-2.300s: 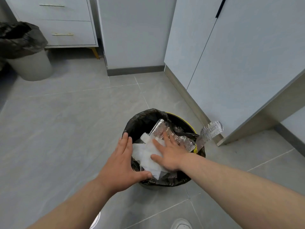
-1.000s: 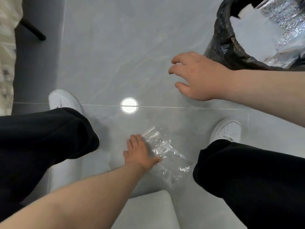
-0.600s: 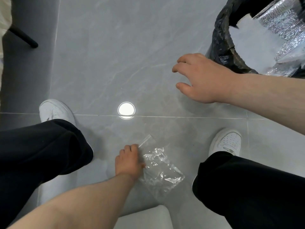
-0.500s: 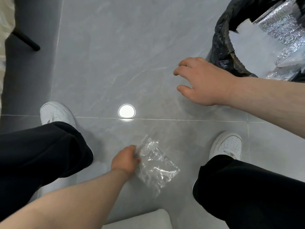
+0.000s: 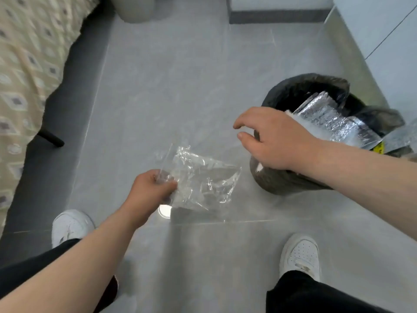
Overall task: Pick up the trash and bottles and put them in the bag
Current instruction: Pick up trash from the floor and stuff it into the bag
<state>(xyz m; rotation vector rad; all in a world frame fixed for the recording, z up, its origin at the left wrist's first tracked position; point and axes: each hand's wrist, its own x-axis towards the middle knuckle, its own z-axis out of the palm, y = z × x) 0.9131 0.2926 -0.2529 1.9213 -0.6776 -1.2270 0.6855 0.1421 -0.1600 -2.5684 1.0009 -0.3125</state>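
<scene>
Left hand (image 5: pixel 151 188) fingers (image 5: pixel 168 182) clamped on wrap (image 5: pixel 203 181) corner; wrap hung right of them, off floor, short of bag (image 5: pixel 293 86). Right hand (image 5: pixel 275 138) fingers apart, loosely curled, empty, above bag's near rim. Foil (image 5: pixel 331 118) lay in bag. Judged left: wrap's drop. No bottles seen.

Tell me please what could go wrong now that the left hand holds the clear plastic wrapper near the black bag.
1. The left hand pinches the clear plastic wrapper only at one edge, so the limp film may slip out.
2. The black bag looks full, with silver foil standing above its rim; the wrapper may slide off.
3. The right hand hovers over the bag's near edge and might block the drop.
</scene>
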